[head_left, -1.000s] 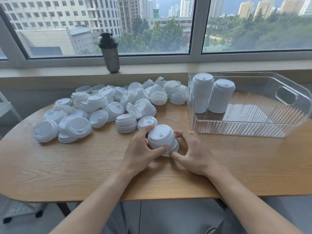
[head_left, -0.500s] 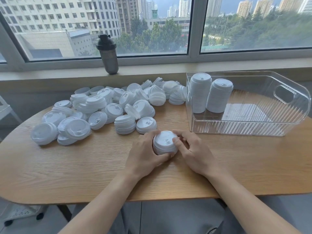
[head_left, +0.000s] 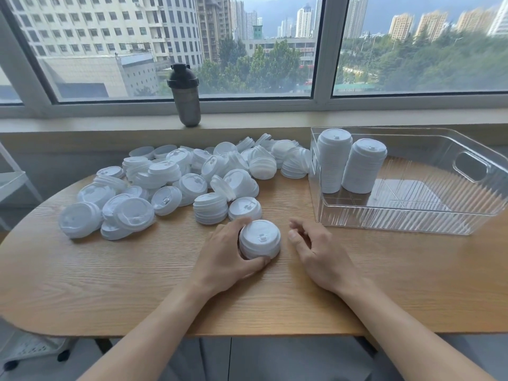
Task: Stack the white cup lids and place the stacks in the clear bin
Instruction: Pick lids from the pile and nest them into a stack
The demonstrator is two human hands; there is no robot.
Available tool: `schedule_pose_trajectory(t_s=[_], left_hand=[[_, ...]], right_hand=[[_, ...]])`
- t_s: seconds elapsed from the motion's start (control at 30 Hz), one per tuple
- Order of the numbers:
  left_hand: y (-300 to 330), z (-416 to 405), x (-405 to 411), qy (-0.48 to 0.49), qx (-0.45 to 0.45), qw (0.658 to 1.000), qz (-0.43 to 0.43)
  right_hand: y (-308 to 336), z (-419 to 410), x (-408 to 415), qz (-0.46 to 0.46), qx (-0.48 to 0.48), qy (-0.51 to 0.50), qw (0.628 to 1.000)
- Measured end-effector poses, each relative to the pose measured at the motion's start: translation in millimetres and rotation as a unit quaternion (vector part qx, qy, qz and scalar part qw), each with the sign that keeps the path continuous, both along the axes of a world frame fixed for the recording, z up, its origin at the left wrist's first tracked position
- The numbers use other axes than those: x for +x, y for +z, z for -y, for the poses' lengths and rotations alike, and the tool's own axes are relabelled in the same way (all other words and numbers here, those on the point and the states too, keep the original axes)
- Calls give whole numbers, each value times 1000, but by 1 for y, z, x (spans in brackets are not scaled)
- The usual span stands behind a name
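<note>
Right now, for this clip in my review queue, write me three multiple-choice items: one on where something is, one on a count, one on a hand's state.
1. Where does the dark shaker bottle stand?
A. in the clear bin
B. on the window sill
C. on the wooden table

2. How many tall lid stacks stand in the clear bin?
A. none
B. two
C. five

3. What is the left hand doing?
A. holding a short lid stack on the table
B. resting flat, apart from any lid
C. reaching into the bin

Key:
1 B, the bottle sits on the sill behind the loose lids.
2 B, the left stack and right stack stand side by side in the bin's near-left corner.
3 A, thumb and fingers curl round the short stack, while the right hand is off it, holding nothing.
</note>
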State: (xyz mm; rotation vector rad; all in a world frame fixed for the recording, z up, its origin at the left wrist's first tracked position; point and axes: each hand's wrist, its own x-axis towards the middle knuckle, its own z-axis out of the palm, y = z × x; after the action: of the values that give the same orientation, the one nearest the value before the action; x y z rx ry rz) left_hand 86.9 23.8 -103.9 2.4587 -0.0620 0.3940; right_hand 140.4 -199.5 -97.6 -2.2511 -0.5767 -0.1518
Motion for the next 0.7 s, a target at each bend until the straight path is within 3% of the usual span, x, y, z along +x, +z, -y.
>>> schedule_pose_trajectory(t_s=[0.17, 0.7], left_hand=[[3, -42, -6, 20, -8, 1000, -20], [-7, -65, -8, 51, -6, 999, 12]], right_hand=[[-1, -21, 13, 29, -44, 8, 999], [-5, -92, 72, 9, -9, 47, 999]])
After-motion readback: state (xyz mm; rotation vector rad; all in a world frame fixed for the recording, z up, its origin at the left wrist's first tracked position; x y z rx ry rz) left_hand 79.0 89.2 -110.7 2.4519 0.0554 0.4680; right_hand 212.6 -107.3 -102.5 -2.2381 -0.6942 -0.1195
